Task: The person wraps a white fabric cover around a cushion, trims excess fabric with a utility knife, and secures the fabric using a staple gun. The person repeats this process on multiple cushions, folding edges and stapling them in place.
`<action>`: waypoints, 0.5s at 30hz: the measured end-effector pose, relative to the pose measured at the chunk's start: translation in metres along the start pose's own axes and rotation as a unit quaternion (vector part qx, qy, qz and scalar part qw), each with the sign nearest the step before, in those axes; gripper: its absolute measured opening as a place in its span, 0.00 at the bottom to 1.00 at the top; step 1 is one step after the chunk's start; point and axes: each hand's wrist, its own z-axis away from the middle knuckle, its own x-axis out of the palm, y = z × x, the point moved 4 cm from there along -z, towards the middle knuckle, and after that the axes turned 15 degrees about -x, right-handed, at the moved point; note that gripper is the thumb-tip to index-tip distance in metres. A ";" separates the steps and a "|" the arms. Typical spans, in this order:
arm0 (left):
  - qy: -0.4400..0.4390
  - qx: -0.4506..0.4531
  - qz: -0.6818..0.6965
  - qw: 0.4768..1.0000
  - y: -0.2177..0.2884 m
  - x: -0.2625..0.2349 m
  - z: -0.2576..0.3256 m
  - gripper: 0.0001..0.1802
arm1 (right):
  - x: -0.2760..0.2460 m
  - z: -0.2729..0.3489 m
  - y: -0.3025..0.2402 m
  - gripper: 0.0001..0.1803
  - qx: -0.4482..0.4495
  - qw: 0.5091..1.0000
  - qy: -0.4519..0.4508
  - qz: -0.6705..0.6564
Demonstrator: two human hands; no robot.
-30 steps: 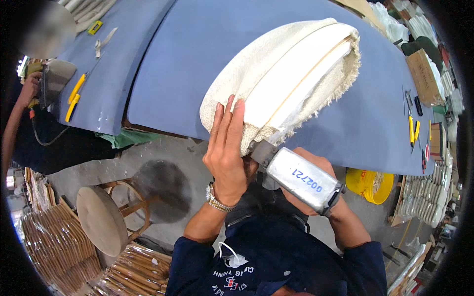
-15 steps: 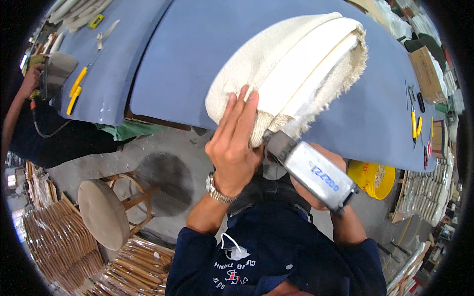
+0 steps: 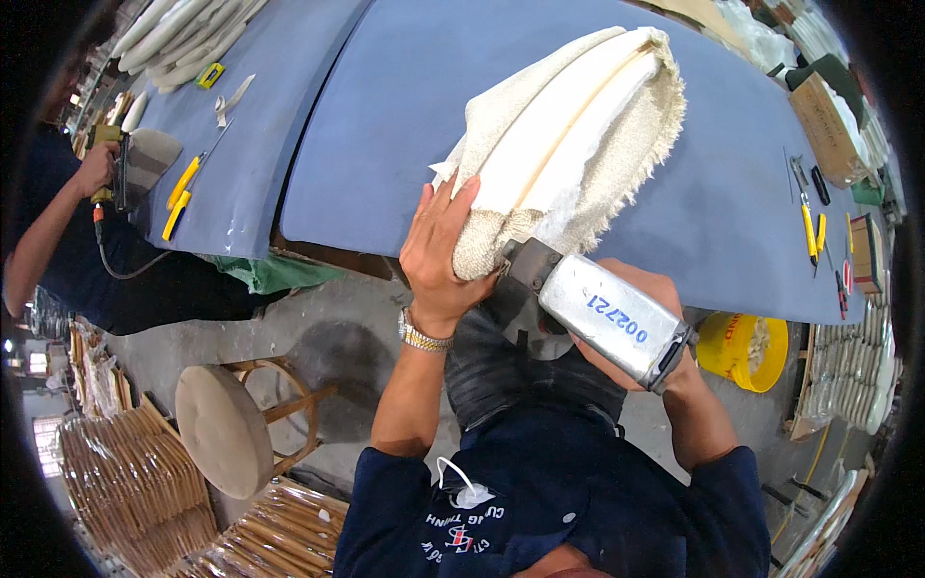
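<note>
A padded cushion (image 3: 525, 144), oval with white padding and cream woven fabric, stands tilted at the table's near edge. The fabric's frayed edge hangs loose along its right side, and a fold of fabric sticks out on the left. My left hand (image 3: 434, 260) grips the cushion's lower left end, fingers on the fabric and the thumb mostly hidden. My right hand (image 3: 650, 289) is closed round a silver staple gun (image 3: 597, 313), which covers most of its fingers. The gun's dark nose is against or very near the fabric at the cushion's lower end; contact cannot be made out.
The blue-grey table (image 3: 385, 125) carries yellow-handled tools (image 3: 809, 226) and a cardboard box (image 3: 827, 130) at right. A yellow bucket (image 3: 718, 349) stands below its edge. At left are another person's hand (image 3: 94, 169) with a tool, a round stool (image 3: 224, 431) and wrapped stacks (image 3: 135, 462).
The cushion has turned, showing more of its white padding and right-hand fabric. The left fabric has loosened into a fold. Both hands and the staple gun stay at its lower end.
</note>
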 end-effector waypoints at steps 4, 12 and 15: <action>-0.003 0.003 -0.017 1.000 0.005 -0.001 -0.004 0.41 | 0.000 -0.006 -0.003 0.16 -0.005 1.000 0.001 -0.020; -0.002 0.001 -0.013 1.000 0.005 -0.002 -0.002 0.38 | 0.001 -0.006 0.002 0.26 0.081 0.994 -0.070 -0.035; 0.006 -0.018 -0.017 1.000 0.006 0.001 0.007 0.36 | 0.001 0.000 0.007 0.26 0.087 0.992 -0.092 -0.030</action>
